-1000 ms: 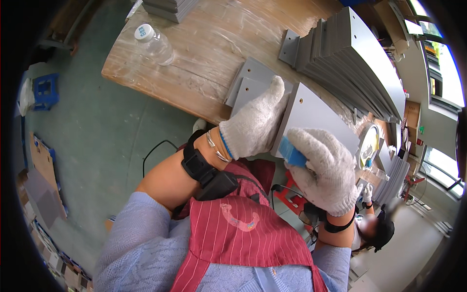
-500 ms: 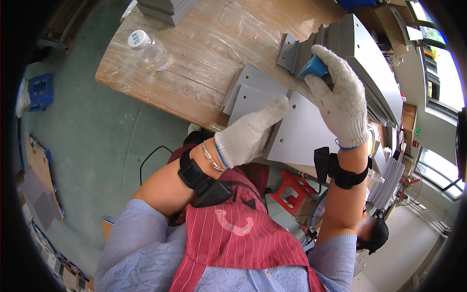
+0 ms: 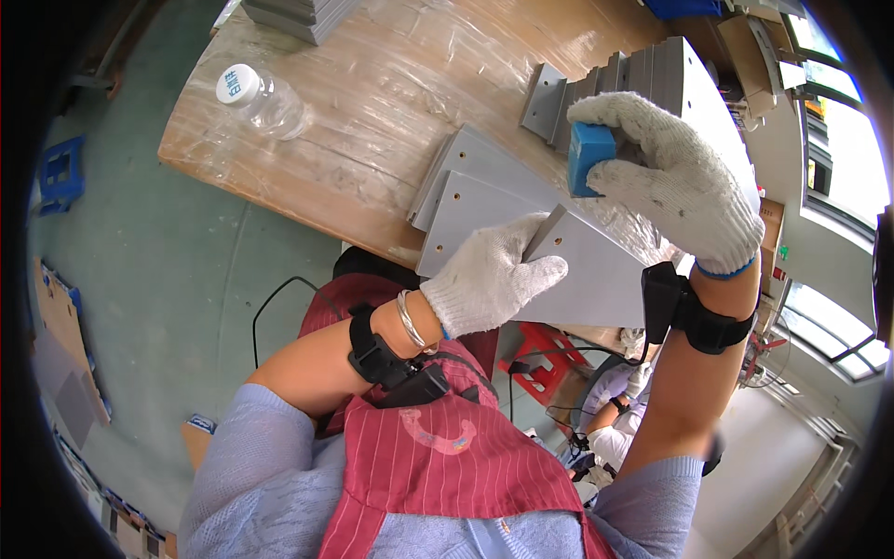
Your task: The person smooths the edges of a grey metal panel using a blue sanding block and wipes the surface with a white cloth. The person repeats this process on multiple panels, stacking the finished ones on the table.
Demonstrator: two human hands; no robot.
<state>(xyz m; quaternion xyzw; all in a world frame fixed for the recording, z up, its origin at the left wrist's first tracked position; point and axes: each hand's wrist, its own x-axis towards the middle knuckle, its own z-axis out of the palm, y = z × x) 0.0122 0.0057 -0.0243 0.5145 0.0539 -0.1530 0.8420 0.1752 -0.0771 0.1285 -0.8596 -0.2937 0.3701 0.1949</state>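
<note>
Flat grey drilled panel (image 3: 601, 270): left white-gloved hand (image 3: 489, 279) pinches its edge, likely for steadiness; right white-gloved hand (image 3: 675, 182) grips blue rectangular block (image 3: 589, 160).

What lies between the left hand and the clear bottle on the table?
Grey panels, then film-covered tabletop, lie between the left hand and bottle, as the head view shows.

bottle (image 3: 264, 102) left of panels (image 3: 492, 200)

- On my feed the grey panel (image 3: 601, 275) is flat, gripped at its left edge, a small brass-coloured hole near that edge.
- I see the blue block (image 3: 587, 158), small and boxy, held beyond the panel's far edge, apart from it.
</note>
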